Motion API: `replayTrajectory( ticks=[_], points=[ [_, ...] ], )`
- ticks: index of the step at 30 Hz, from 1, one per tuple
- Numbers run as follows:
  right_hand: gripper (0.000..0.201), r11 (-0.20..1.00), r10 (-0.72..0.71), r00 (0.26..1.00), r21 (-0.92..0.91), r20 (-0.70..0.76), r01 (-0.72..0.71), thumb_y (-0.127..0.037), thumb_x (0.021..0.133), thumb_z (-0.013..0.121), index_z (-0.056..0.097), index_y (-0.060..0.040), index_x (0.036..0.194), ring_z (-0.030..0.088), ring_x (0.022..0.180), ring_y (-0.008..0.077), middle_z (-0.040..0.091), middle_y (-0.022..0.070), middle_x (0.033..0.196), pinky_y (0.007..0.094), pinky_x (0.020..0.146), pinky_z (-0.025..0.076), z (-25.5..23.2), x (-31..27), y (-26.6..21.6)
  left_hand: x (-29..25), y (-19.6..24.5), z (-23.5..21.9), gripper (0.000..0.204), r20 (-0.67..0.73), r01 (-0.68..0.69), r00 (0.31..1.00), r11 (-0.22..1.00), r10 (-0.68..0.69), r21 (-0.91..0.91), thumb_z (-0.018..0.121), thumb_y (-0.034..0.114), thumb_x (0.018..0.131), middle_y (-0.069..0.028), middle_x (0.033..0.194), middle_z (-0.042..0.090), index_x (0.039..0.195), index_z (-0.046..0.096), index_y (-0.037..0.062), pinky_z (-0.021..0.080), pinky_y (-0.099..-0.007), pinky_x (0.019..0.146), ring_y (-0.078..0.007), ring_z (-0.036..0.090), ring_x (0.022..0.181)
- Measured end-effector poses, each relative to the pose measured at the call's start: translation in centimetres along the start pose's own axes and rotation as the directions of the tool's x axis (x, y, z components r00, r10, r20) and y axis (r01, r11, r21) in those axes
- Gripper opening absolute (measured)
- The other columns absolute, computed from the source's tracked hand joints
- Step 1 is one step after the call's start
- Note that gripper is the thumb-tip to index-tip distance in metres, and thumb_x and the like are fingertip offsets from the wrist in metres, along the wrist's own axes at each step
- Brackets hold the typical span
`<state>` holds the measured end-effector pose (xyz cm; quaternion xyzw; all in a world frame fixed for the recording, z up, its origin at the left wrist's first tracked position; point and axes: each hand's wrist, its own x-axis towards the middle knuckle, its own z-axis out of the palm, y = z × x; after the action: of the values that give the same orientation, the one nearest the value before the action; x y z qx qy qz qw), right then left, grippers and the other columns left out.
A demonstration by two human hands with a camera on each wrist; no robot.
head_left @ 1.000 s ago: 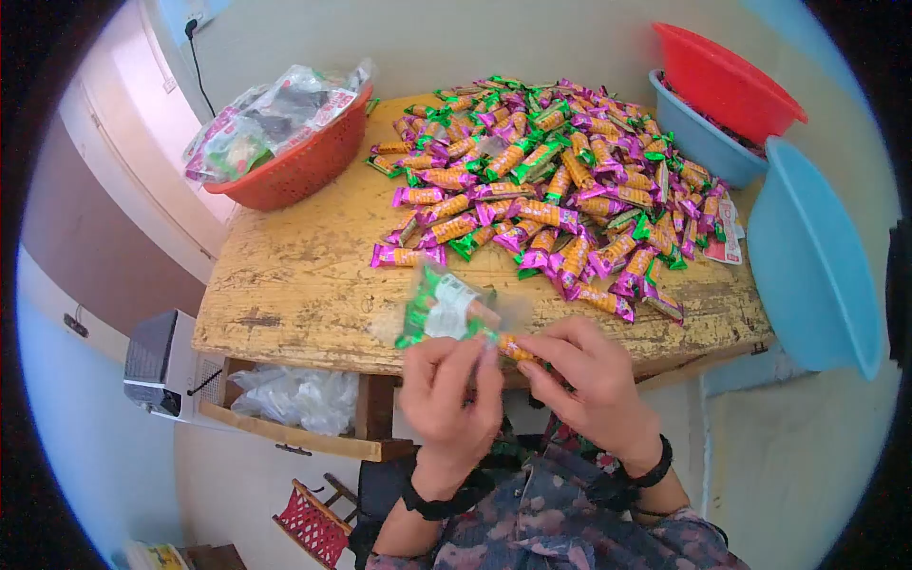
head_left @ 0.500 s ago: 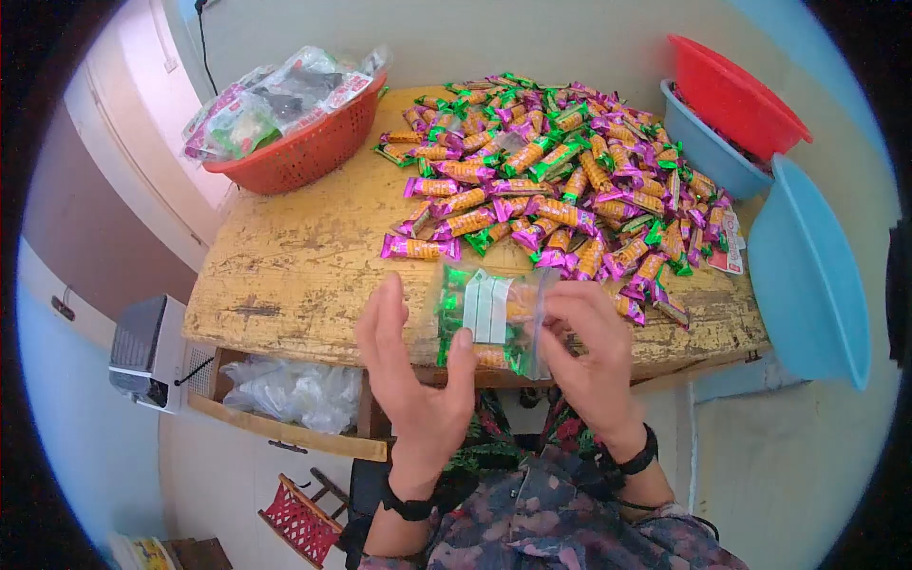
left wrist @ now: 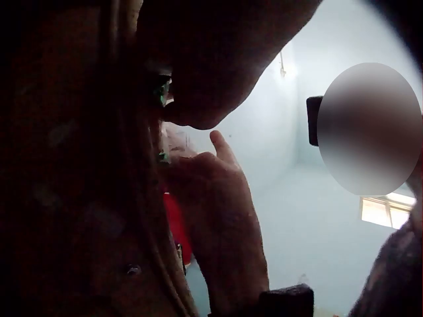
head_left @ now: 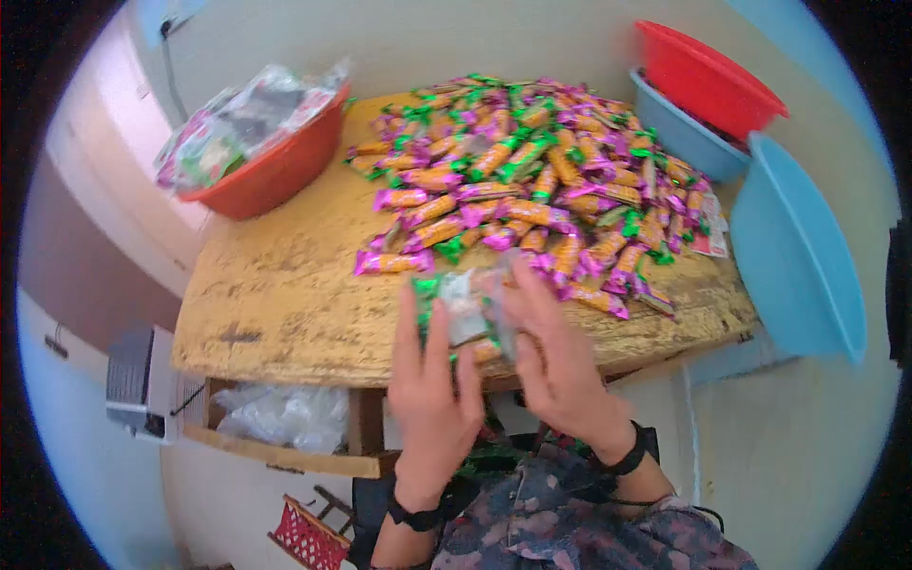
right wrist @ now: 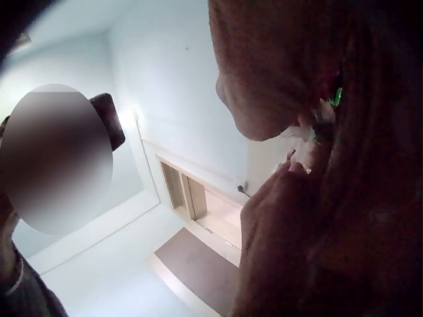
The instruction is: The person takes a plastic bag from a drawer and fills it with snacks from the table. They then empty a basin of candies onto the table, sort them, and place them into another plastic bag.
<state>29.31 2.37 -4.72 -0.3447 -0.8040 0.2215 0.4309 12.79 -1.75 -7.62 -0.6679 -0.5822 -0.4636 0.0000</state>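
A small clear plastic bag [head_left: 465,306] with green and orange wrapped snack bars and a white label lies near the table's front edge, blurred in the head view. Over its left side the left hand [head_left: 429,404] lays straight fingers. The right hand [head_left: 562,370] pinches the bag's right edge, thumb toward the person. Just beyond the bag spreads a big heap of wrapped snack bars [head_left: 513,209] with purple or green ends. Both wrist views are dark; the right hand [left wrist: 215,205] shows in the left one, and the left hand [right wrist: 277,224] in the right one.
An orange basket [head_left: 285,171] of plastic packaging stands at the back left. A red basin [head_left: 708,76] sits in a blue basin [head_left: 684,133] at the back right, with a larger light-blue basin [head_left: 803,252] tilted nearby. Below the table, an open drawer [head_left: 285,454] holds clear bags.
The snack bar pinched a second ago is out of the hands. The left hand swung off the bag, fingers up, then came down over it. The right hand stays at the bag's right edge.
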Motion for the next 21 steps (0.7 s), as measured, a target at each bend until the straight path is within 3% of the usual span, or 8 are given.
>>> replayTrajectory(
  ticks=[3,4,7,11,12,14,17,21],
  points=[
    [0.065,0.994,-0.021,0.999,0.107,0.033,0.018,-0.001,0.094,0.046,0.033,0.0015,0.158,0.05,0.139,0.0435,0.047,0.0262,0.155,0.0501,0.117,0.039,0.2,0.1,1.2,0.6,0.6,0.5,0.051,0.029,-0.011,1.0,0.999,0.01,0.038,0.058,0.004,0.098,-0.0309,0.162,0.033,0.148,0.05,-0.0047,0.036,-0.0511,0.119,-0.0489,0.037,0.148],
    [0.064,0.987,-0.153,0.988,-0.052,-0.003,0.153,-0.001,0.093,0.049,0.038,0.0007,0.155,0.053,0.136,0.0421,0.048,0.0252,0.153,0.0501,0.112,0.044,-0.2,0.4,1.7,0.7,0.9,0.5,0.051,0.036,-0.007,0.999,0.999,0.006,0.04,0.057,0.003,0.099,-0.0298,0.164,0.032,0.149,0.05,-0.0028,0.033,-0.0507,0.12,-0.0479,0.035,0.15],
    [0.06,0.977,-0.191,0.982,-0.097,-0.007,0.189,-0.001,0.091,0.055,0.046,-0.0002,0.15,0.059,0.13,0.0404,0.055,0.0234,0.146,0.0478,0.104,0.051,-2.5,0.5,1.8,0.7,1.3,0.5,0.051,0.048,0.01,0.999,0.998,-0.012,0.058,0.055,0.003,0.1,-0.0288,0.165,0.03,0.15,0.047,-0.0035,0.03,-0.051,0.122,-0.0471,0.032,0.152],
    [0.04,0.919,-0.186,0.975,-0.373,-0.122,0.129,0.007,0.088,0.063,0.067,-0.0016,0.127,0.069,0.112,0.0343,0.071,0.017,0.121,0.0425,0.093,0.057,-6.8,-0.1,3.0,0.6,1.1,0.4,0.055,0.012,-0.009,1.0,0.997,0.008,0.075,0.058,0.002,0.097,-0.0298,0.164,0.031,0.15,0.046,-0.0073,0.033,-0.051,0.12,-0.0483,0.036,0.149],
    [0.025,0.937,-0.05,0.975,-0.347,-0.217,-0.029,0.004,0.09,0.066,0.071,-0.0011,0.113,0.071,0.1,0.0326,0.072,0.0153,0.105,0.0429,0.083,0.056,-8.1,0.0,2.9,0.6,1.3,0.2,0.055,0.012,-0.006,1.0,0.998,0.005,0.065,0.059,0.002,0.097,-0.0297,0.164,0.032,0.15,0.046,-0.0071,0.033,-0.051,0.12,-0.0482,0.037,0.148],
    [0.023,0.868,-0.107,0.949,-0.494,-0.298,-0.057,0.001,0.091,0.066,0.068,-0.0031,0.114,0.069,0.094,0.0336,0.068,0.0147,0.104,0.0438,0.077,0.054,-11.1,0.0,6.1,0.5,1.0,0.2,0.056,0.003,-0.003,1.0,0.998,0.003,0.064,0.06,0.002,0.096,-0.0295,0.163,0.034,0.15,0.046,-0.0067,0.033,-0.0514,0.12,-0.0477,0.038,0.148],
    [0.024,0.703,0.066,0.949,-0.661,-0.308,-0.264,-0.007,0.091,0.067,0.063,-0.0062,0.115,0.066,0.1,0.0384,0.062,0.0167,0.112,0.0494,0.079,0.055,-14.2,0.3,7.3,0.4,0.6,0.2,0.056,-0.004,-0.022,1.0,0.998,0.022,0.058,0.061,0.003,0.096,-0.0284,0.161,0.037,0.15,0.046,-0.0064,0.033,-0.0509,0.12,-0.0468,0.038,0.148],
    [0.027,0.631,0.097,0.971,-0.741,-0.219,-0.23,-0.01,0.092,0.067,0.062,-0.007,0.118,0.065,0.103,0.039,0.06,0.0174,0.118,0.051,0.08,0.055,-15.4,-0.3,10.4,0.3,0.6,0.3,0.056,0.003,-0.034,0.999,0.998,0.034,0.06,0.062,0.003,0.096,-0.0272,0.16,0.04,0.149,0.047,-0.0061,0.031,-0.05,0.122,-0.0448,0.038,0.149]
  ],
)
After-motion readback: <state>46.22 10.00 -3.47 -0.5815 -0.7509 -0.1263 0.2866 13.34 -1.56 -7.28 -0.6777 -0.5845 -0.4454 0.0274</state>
